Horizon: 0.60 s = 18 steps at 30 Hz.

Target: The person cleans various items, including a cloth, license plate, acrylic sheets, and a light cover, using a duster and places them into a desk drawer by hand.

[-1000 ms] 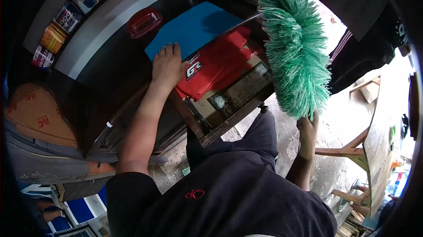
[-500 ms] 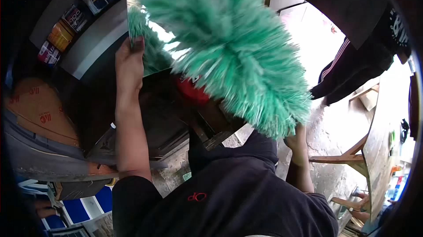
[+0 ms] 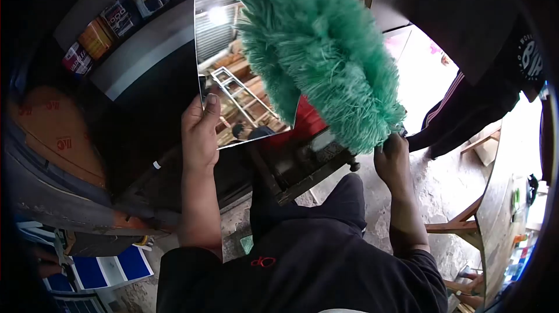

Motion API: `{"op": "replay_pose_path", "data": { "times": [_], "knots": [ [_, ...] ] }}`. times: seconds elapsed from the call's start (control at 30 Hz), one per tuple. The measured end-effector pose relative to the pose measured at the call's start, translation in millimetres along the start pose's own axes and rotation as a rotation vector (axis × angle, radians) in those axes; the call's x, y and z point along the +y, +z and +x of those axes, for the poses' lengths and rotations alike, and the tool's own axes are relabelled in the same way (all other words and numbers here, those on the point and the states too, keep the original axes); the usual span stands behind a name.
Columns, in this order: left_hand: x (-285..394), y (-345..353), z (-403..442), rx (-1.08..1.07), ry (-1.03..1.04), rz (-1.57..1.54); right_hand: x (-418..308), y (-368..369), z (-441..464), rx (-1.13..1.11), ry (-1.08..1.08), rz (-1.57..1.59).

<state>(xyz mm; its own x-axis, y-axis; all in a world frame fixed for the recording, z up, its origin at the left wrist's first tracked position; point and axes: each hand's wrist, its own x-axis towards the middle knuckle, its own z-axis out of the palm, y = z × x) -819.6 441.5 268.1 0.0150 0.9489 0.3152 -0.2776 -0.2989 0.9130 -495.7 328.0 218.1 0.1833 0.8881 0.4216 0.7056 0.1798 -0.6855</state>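
Note:
My left hand [image 3: 201, 130] grips a flat mirror [image 3: 230, 74] by its lower left edge, thumb across the reflecting face. The mirror is held up and reflects corrugated roofing, a bright lamp and a white frame. My right hand [image 3: 393, 162] is closed round the lower end of a fluffy green duster [image 3: 326, 57], whose handle is mostly hidden. The duster's head slants up to the left and overlaps the mirror's right side; whether it touches the glass I cannot tell. Behind them a red object [image 3: 308, 118] shows in part.
Several paint cans [image 3: 119, 19] line a shelf at upper left. A dark wooden piece with a drawer-like frame [image 3: 308, 164] stands before my legs. A person in dark clothes [image 3: 483, 103] stands at right, near a wooden table [image 3: 498, 196]. A brown board [image 3: 55, 132] lies at left.
The mirror and my left hand have shifted right, and more of the mirror's face now shows. The duster has moved off much of it, and my right hand is slightly higher.

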Motion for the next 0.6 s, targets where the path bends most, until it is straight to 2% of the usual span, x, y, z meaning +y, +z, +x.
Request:
{"op": "replay_pose_path", "data": {
  "times": [0.03,0.1,0.13,0.17,0.2,0.27,0.33,0.37,0.4,0.47,0.57,0.6],
  "knots": [
    [-4.5,-4.5,-2.5,-0.013,-0.039,-0.043,-6.9,-4.6,-3.0,-0.059,0.027,-0.039],
    [-9.0,-9.5,-9.8,-0.021,-0.082,-0.033,-15.7,-13.3,-6.2,-0.082,-0.097,-0.153],
    [-19.7,-0.4,-18.0,0.198,0.07,-0.052,-18.1,-15.8,-1.1,-0.104,-0.136,-0.205],
    [-16.5,-4.2,-17.0,0.097,0.027,-0.019,-26.3,-19.3,4.3,0.059,-0.168,-0.253],
    [-13.5,-6.9,-17.9,-0.002,-0.018,0.013,-17.0,-21.8,12.4,0.081,-0.139,-0.223],
    [-14.6,-7.1,-26.3,-0.009,-0.024,0.012,-16.7,-26.9,15.1,0.122,-0.076,-0.195],
    [-15.0,-8.6,-29.7,-0.031,-0.051,0.004,-27.2,-27.0,11.4,0.052,-0.08,-0.132],
    [-13.8,-7.8,-30.5,-0.073,-0.033,-0.062,-17.7,-29.9,7.2,0.012,-0.247,-0.284],
    [-12.9,-6.5,-31.4,-0.072,-0.03,-0.063,-14.6,-32.9,8.4,0.013,-0.25,-0.284],
    [-11.4,-4.7,-33.3,-0.05,-0.012,-0.14,-9.2,-37.0,13.5,0.096,0.016,-0.359],
    [-27.7,-22.1,-32.9,0.053,-0.009,-0.297,2.3,-54.7,20.5,0.333,0.168,0.068],
    [-36.8,-30.4,-32.3,0.125,-0.012,-0.381,8.9,-54.5,21.3,0.389,0.128,0.28]
  ]
}}
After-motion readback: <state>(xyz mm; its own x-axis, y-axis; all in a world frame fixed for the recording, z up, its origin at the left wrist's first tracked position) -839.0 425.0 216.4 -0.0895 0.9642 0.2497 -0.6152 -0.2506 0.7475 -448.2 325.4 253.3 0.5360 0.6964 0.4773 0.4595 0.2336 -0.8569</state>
